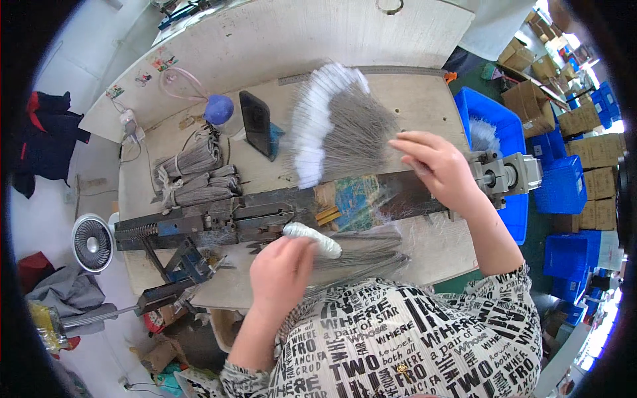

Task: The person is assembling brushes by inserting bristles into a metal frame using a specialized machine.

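On the bench lies a fan-shaped spread of thin grey wires [361, 126] with a band of white bristles or fibres [312, 129] along its left side. My right hand [439, 166] is at the wires' right ends, fingers stretched out and thumb apart; no held thing shows. My left hand [282, 268] is closed in front of the dark metal bench machine [255, 215], fingers bent together. A white wrapped, finger-shaped piece [312, 239] lies against it; I cannot tell if it covers a finger. Anything pinched in the left fingers is hidden.
Tied bundles of grey wires [192, 169] lie at the left, near a phone on a stand [257, 126]. More wires [365, 249] lie before the machine. A metal ruler [405, 70] runs along the back. A blue bin [514, 119] stands right, a fan [93, 242] left.
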Available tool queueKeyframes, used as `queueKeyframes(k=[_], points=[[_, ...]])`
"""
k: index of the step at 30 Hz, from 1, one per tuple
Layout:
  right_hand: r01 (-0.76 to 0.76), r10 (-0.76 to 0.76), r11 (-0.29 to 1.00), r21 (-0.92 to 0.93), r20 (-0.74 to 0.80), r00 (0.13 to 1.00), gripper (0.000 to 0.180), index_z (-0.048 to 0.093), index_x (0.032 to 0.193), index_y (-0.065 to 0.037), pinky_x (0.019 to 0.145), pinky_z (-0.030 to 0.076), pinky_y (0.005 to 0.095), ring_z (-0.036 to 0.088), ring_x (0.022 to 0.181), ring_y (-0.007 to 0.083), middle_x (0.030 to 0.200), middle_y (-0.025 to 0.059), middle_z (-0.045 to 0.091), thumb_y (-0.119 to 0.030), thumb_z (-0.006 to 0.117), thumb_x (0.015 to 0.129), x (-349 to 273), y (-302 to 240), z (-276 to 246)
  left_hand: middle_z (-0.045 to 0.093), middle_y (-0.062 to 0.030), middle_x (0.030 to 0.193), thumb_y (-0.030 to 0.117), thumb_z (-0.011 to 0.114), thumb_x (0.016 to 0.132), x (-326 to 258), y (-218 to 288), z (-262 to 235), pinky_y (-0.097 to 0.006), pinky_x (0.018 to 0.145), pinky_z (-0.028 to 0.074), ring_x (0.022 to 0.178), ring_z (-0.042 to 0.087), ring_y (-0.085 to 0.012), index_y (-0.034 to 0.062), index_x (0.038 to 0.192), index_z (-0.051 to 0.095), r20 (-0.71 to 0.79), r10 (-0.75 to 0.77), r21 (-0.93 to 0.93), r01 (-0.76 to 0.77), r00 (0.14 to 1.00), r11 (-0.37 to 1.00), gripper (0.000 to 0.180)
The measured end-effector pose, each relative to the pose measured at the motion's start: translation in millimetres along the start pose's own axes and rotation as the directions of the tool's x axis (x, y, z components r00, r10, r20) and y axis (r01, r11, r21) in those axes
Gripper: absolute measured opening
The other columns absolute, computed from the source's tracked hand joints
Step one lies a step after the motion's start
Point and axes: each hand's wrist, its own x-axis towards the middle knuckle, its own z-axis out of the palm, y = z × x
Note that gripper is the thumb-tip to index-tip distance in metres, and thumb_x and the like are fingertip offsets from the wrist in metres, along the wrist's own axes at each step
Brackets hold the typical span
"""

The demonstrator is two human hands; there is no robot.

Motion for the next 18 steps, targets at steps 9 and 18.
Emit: queueKeyframes(k=[9, 18], points=[[-0.056, 0.056, 0.998, -0.011, 0.276, 0.959, 0.048, 0.066, 0.120, -0.013, 0.080, 0.049, 0.0396, 0.066, 0.094, 0.0264, 0.105, 0.0072, 0.069, -0.003, 0.067, 0.073, -17.0, -24.7, -25.5, 0.057, -0.0016, 0.072, 0.023, 0.067, 0.083, 62.6, 5.4, 25.5, -0.039, 0.064, 0.044, 0.070, 0.060, -0.0231, 0.0147, 0.078, 0.060, -0.009, 0.237, 0.347, -0.219, 0.971, 0.912, 0.012], [0.308, -0.306, 0.950, 0.039, 0.296, 0.905, 0.031, 0.065, 0.110, -0.012, 0.071, 0.046, 0.0349, 0.060, 0.077, 0.0233, 0.092, 0.0015, 0.063, -0.018, 0.068, 0.080, -9.8, -65.5, 70.5, 0.057, -0.0019, 0.073, 0.024, 0.066, 0.087, 11.7, -2.8, -4.2, -0.039, 0.076, 0.038, 0.074, 0.057, -0.0221, 0.0130, 0.084, 0.064, -0.022, 0.168, 0.382, -0.147, 0.986, 0.913, 0.011]])
